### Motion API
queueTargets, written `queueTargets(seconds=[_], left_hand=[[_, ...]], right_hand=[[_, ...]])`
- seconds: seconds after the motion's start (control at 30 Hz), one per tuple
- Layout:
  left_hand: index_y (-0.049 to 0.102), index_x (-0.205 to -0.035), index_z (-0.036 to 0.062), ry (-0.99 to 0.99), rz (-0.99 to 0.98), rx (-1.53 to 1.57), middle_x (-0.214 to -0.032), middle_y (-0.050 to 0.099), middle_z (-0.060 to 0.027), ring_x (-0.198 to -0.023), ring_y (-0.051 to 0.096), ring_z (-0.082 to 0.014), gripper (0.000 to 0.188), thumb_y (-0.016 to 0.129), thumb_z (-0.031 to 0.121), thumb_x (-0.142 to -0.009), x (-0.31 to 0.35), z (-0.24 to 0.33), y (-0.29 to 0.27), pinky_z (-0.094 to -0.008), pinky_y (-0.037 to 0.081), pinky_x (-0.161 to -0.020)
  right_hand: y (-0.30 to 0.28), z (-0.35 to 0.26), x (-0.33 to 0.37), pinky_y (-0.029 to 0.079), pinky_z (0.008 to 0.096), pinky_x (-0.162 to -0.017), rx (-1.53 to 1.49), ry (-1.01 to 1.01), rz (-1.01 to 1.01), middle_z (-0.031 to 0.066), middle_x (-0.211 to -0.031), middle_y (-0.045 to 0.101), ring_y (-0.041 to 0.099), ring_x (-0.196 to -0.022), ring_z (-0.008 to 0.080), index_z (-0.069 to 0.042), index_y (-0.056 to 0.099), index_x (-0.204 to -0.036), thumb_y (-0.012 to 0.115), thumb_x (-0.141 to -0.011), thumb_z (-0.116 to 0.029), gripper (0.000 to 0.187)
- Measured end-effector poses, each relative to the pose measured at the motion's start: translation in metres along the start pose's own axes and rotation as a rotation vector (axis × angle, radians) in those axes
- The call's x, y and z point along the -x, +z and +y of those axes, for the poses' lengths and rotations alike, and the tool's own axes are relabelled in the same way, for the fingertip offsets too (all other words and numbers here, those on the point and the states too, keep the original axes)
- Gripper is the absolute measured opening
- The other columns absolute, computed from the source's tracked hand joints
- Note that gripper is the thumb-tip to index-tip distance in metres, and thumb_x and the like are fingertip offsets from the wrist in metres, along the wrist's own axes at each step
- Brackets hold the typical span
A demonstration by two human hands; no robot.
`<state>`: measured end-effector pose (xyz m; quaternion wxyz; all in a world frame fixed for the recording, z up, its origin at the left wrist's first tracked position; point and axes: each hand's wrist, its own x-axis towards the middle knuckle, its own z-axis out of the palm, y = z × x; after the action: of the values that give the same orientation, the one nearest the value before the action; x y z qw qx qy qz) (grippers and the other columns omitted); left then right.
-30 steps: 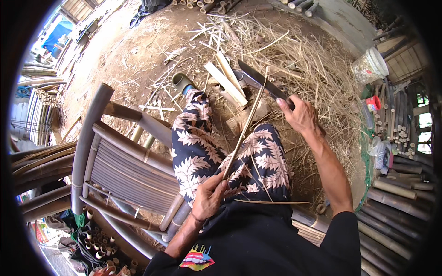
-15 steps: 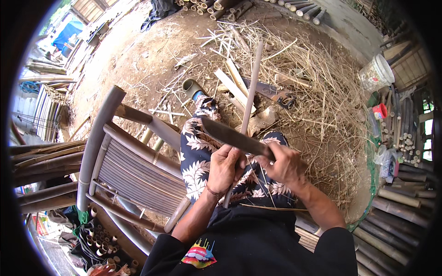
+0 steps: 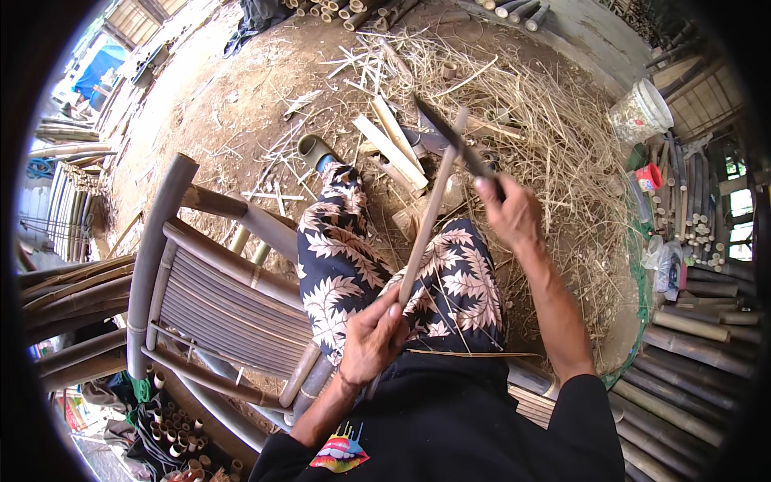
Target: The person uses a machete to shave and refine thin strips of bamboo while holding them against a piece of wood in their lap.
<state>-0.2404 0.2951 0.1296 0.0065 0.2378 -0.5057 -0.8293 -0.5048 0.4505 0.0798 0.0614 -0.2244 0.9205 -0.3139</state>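
Note:
Over my lap, my left hand [image 3: 374, 336] is closed round the lower part of a long bamboo strip [image 3: 430, 215], which slants up and away from me. My right hand [image 3: 514, 215] grips the handle of a machete [image 3: 451, 136]. Its dark blade points up and to the left, crossing the strip near the far end; whether blade and strip touch I cannot tell. A few thin bamboo slivers [image 3: 474, 353] lie across my leaf-patterned trousers and shirt front. Beneath the strip, between my knees, sits a wooden block [image 3: 411, 218], partly hidden.
A bamboo chair [image 3: 233, 305] stands close on my left. Split bamboo pieces [image 3: 389, 153], a hand saw [image 3: 434, 143] and a heap of shavings [image 3: 554, 185] lie on the dirt floor ahead. Bamboo poles [image 3: 691, 377] are stacked at right, with a white bucket [image 3: 641, 112] beyond.
My right hand has moved the machete away from my left hand toward the strip's far end. My left hand has come lower and nearer my body, drawing the strip back.

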Motion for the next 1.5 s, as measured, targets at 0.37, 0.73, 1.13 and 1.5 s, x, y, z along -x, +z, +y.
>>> queueTargets(seconds=[0.37, 0.73, 1.13, 1.5], left_hand=[[0.048, -0.135, -0.0002, -0.163, 0.008, 0.111, -0.054, 0.045, -0.0002, -0.039, 0.039, -0.0076, 0.045, 0.043, 0.031, -0.102, 0.039, -0.003, -0.041, -0.0213, 0.033, -0.037], [0.035, -0.146, 0.0157, -0.185, -0.175, 0.600, -0.053, 0.034, 0.0046, -0.035, 0.026, -0.0063, 0.045, 0.041, 0.028, -0.103, -0.045, 0.017, -0.002, -0.0175, 0.026, -0.032], [0.033, -0.147, 0.0130, -0.351, -0.174, 0.575, -0.049, 0.031, 0.0058, -0.034, 0.027, -0.0052, 0.051, 0.045, 0.033, -0.101, 0.008, -0.001, -0.026, -0.0200, 0.026, -0.033], [0.049, -0.135, 0.0057, -0.075, 0.040, 0.084, -0.063, 0.052, 0.0009, -0.040, 0.044, -0.0056, 0.040, 0.048, 0.028, -0.102, -0.030, 0.009, -0.021, -0.0183, 0.033, -0.035]], right_hand=[[-0.057, 0.074, -0.049, 0.020, 0.0273, -0.038, -0.141, 0.324, 0.209, -0.0089, -0.053, 0.033, 0.027, -0.039, 0.0081, -0.016, 0.045, -0.068, 0.034, -0.090, -0.073, 0.062], [0.028, -0.050, 0.053, 0.046, 0.0349, -0.039, 0.011, -0.430, 0.018, 0.0036, -0.052, 0.052, 0.055, -0.041, 0.0179, -0.011, 0.051, -0.073, 0.044, -0.091, -0.067, 0.059], [0.021, 0.012, 0.000, 0.028, 0.0244, -0.029, 0.117, -0.285, 0.023, -0.0046, -0.051, 0.039, 0.034, -0.038, 0.0039, -0.014, 0.047, -0.072, 0.030, -0.091, -0.073, 0.064], [-0.001, -0.037, 0.031, 0.041, 0.0349, -0.037, -0.029, -0.229, -0.055, -0.0010, -0.055, 0.050, 0.044, -0.041, 0.0092, -0.012, 0.054, -0.073, 0.039, -0.091, -0.070, 0.062]])
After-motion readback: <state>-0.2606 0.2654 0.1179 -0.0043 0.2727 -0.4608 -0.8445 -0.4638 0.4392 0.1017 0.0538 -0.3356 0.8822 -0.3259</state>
